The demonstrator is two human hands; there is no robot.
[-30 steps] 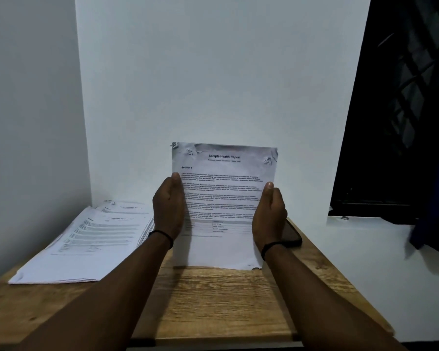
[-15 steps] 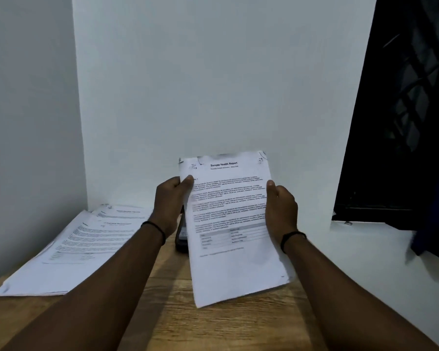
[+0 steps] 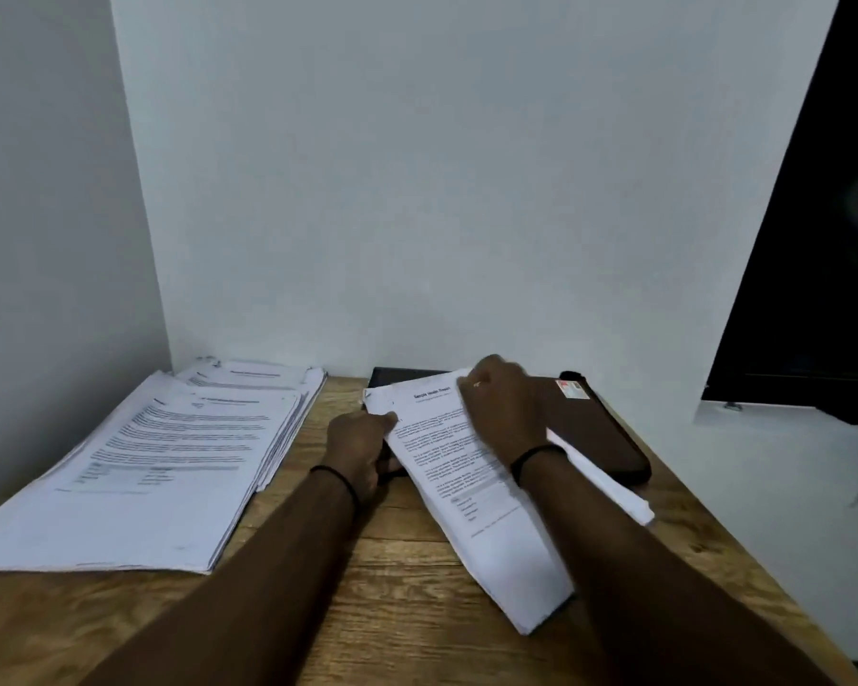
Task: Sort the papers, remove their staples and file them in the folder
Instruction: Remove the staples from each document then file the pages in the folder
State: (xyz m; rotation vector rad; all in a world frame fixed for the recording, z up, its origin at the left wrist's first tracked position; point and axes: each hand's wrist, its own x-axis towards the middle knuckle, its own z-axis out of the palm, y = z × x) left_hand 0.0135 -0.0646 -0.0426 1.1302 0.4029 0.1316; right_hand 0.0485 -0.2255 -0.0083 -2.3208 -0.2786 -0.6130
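Left hand (image 3: 362,450): at the centre of the wooden surface (image 3: 407,576), fingers curled, pinching the left edge of the stapled report (image 3: 471,492) near its top corner. Right hand (image 3: 506,413): at 1 o'clock from the left, lying over the report's upper right part; blurred, so whether its fingers press flat or grip the edge cannot be told.

Report: slanted across the right half of the surface, its head toward 12 o'clock, resting partly on a dark brown folder (image 3: 595,433) and partly on bare wood; more white sheets show beneath its right edge.

Risks, as judged: the top corner looks crumpled, so prying a staple there could tear the paper; the packet's lower end lies near the surface's right edge and a careless push could send it off. No staple remover is in view.

Surroundings: a fanned stack of papers (image 3: 154,462) at 9 o'clock, well apart from the hands; a small dark object at the folder's far corner, unidentifiable; white wall at 12 o'clock; dark window (image 3: 813,240) at 2 o'clock. The report covers the folder, which cannot open until it is lifted clear.
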